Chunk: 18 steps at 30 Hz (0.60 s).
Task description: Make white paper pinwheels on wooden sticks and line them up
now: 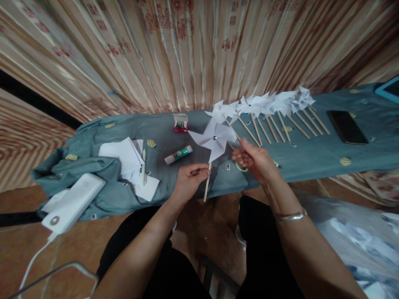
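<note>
A white paper pinwheel (214, 138) on a wooden stick (207, 182) is held upright over the front edge of a cloth-covered table (311, 155). My left hand (188, 179) is closed around the stick just below the wheel. My right hand (252, 160) is at the wheel's right blade, fingers curled and pinching near the paper edge. A silver pin sits at the wheel's centre. A row of several finished pinwheels (268, 104) with sticks lies behind, to the right.
On the blue-grey cloth lie a glue stick (178, 154), a small red box of pins (181, 123), loose white paper sheets (127, 155), a pencil (144, 166), a tape roll (240, 167), a black phone (347, 126) and a white power bank (75, 202) with cable. A striped curtain hangs behind.
</note>
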Tool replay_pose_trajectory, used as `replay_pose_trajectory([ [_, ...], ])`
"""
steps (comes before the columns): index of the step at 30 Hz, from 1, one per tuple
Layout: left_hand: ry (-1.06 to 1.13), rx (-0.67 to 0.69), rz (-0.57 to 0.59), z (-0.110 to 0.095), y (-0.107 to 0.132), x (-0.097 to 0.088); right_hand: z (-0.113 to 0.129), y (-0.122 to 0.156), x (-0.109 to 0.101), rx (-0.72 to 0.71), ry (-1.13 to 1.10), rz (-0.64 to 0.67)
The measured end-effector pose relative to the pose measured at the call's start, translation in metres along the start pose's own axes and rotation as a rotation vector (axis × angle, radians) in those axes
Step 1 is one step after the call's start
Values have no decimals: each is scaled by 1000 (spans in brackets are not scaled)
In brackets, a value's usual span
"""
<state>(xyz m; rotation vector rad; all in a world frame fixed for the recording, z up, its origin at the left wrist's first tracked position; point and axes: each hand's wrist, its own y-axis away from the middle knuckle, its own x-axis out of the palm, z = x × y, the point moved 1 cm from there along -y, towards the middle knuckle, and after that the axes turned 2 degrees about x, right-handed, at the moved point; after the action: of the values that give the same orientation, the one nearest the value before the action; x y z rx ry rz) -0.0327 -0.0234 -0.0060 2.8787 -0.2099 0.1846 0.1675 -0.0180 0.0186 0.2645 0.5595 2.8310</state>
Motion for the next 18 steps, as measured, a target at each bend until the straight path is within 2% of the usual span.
replay_pose_trajectory([
  [3, -10, -24, 20, 0, 3, 0, 4, -7, -14, -163, 42, -188],
  [5, -27, -41, 35, 1, 5, 0, 6, -11, -19, -276, 41, -245],
  [7, -49, -54, 65, 2, 7, 1, 7, -12, -19, -317, 24, -200],
  [11, -105, -60, 148, 4, 10, 2, 6, -10, -10, -244, 8, -24],
  [18, -122, -56, 164, 5, 10, 0, 4, -10, -4, -168, -13, -26],
])
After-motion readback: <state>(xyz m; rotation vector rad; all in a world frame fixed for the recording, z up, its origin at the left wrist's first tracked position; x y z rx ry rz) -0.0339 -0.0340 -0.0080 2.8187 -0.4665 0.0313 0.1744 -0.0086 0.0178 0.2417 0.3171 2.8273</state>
